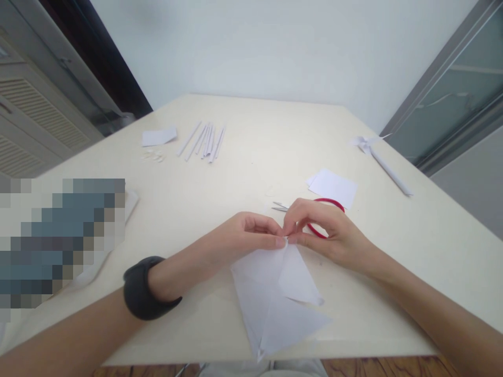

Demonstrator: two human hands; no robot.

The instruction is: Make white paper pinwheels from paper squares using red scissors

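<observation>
A white paper sheet (259, 293), creased and cut in from its edges, lies near the table's front edge. My left hand (255, 230) pinches its top corner between thumb and fingers. Meeting it there, my right hand (318, 225) has thumb and fingertips closed on the same corner. Whatever small piece lies between the fingertips is mostly hidden. Behind and partly under my right hand rest scissors with red handles (330, 201), their blades pointing left. A black band is on my left wrist.
White paper squares (334, 186) lie beyond the scissors. A paper pinwheel on a rolled stick (391, 170) is at the right. Several rolled paper sticks (204, 141), a paper stack (159, 137) and small pale scraps (152, 155) sit at the back left. A pixelated area covers the left edge.
</observation>
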